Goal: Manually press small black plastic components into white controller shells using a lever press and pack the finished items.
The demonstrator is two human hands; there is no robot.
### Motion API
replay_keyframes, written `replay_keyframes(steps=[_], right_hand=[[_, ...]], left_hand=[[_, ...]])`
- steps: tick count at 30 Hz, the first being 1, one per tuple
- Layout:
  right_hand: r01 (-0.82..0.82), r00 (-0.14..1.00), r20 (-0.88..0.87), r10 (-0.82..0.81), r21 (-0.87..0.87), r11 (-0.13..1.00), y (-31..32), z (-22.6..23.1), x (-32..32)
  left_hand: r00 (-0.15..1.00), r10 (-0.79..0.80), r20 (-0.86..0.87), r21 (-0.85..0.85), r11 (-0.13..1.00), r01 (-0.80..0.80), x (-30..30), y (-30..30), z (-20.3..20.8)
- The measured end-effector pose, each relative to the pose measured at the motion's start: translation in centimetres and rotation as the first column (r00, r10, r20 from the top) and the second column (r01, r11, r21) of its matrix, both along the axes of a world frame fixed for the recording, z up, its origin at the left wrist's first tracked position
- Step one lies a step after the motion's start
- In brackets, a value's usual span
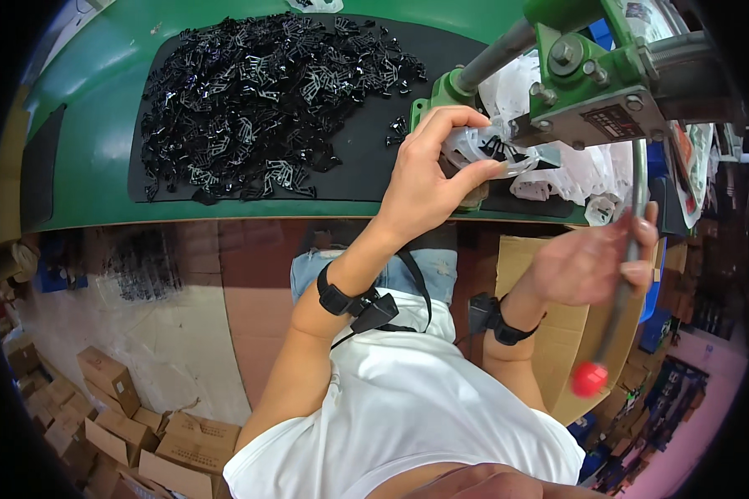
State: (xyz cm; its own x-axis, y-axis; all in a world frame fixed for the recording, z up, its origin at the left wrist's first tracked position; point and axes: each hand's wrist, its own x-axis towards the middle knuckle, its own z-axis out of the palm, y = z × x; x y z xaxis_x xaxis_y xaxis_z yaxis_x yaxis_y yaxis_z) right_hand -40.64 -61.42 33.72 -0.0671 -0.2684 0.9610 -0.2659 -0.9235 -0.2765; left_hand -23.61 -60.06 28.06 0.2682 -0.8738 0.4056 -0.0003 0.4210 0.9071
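Observation:
My left hand (429,170) is closed on a translucent white plastic part (472,146) at the tool end of a green hand press (549,71). Small black pieces (498,150) show against that part; how they join it is too small to tell. My right hand (591,258), slightly blurred, has its fingers hooked round the metal lever (638,187) of the press. The lever hangs downward and ends in a red ball knob (589,379) below the hand. The press head partly hides the far side of the white part.
A wide pile of small black plastic clips (250,100) covers the black mat (366,166) on the green table (91,141). White translucent parts (562,170) lie behind and right of the press. An open cardboard box (520,258) stands below the table edge, with more boxes (195,441) at lower left.

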Motion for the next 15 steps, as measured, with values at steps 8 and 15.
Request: replay_keyframes(steps=[8, 15], right_hand=[[-0.105, 0.989, 0.119, 0.085, 0.170, 0.980, -5.7, 10.0, 1.4], [-0.228, 0.960, 0.226, 0.163, 0.301, 0.926, -7.5, 10.1, -0.3]], left_hand=[[0.998, -0.052, 0.019, 0.040, 0.998, 0.051, 0.0, 0.1, 0.5], [0.979, -0.055, 0.196, 0.022, 0.998, 0.052, -0.2, 0.0, 1.0]])
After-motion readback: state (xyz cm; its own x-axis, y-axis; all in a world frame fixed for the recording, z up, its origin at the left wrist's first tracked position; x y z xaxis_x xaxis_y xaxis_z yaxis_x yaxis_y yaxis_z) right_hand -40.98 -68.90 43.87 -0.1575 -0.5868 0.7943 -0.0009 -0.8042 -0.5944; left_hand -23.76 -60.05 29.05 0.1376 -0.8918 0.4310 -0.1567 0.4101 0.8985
